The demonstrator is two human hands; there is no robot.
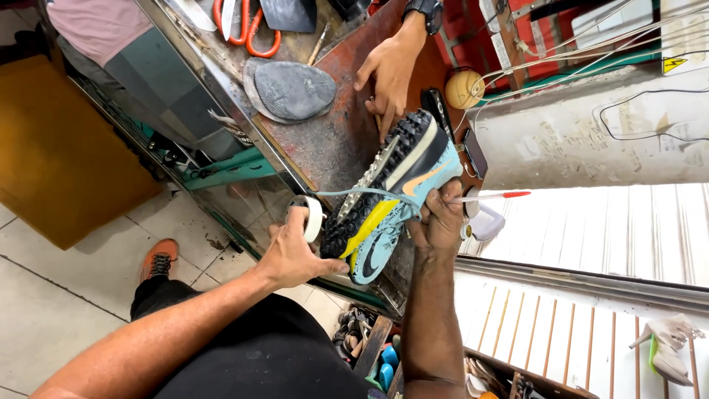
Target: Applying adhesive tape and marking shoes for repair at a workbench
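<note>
Both forearms reach up from the bottom edge: the left hand [292,251] curls closed around a tape roll [312,218], from which a pale strip [362,192] runs across to a light-blue boot [391,199] lying sole-up on the worn workbench [325,140]. Right hand [441,222] grips the boot's side, fingers wrapped tight, beside a red-tipped brush [493,196]. Another person's hand [389,74], wearing a watch, presses fingertips on the boot's toe end; a grey sole [292,90] and orange scissors [247,26] lie farther along the bench.
</note>
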